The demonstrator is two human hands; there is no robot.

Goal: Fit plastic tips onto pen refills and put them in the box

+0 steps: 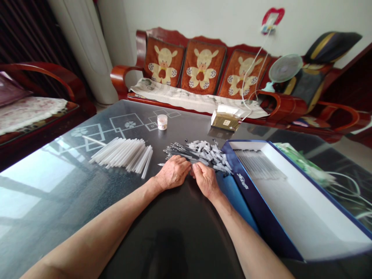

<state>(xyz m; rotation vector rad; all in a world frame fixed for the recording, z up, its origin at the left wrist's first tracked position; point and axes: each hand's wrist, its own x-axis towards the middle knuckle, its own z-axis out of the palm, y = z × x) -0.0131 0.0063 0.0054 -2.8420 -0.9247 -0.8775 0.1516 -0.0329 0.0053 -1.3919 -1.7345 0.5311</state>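
Note:
Near the middle of the dark table, my left hand (175, 172) and my right hand (205, 179) meet with curled fingers, fingertips close together. Both are closed, and whatever they pinch is hidden by the fingers. A thin pale pen tip (161, 164) pokes out at the left edge of my left hand; I cannot tell if it is held. Just beyond the hands lie a bunch of dark pen refills (177, 149) and a heap of short white and clear pen caps (207, 151). Left of them is a pile of translucent pen barrels (122, 155).
To the right stands an open blue box (261, 221) with a row of clear pens (258, 164) inside. A small round tub (162, 122) and a tissue box (225, 119) sit farther back. A green package (305, 161) and white cables lie beyond the box.

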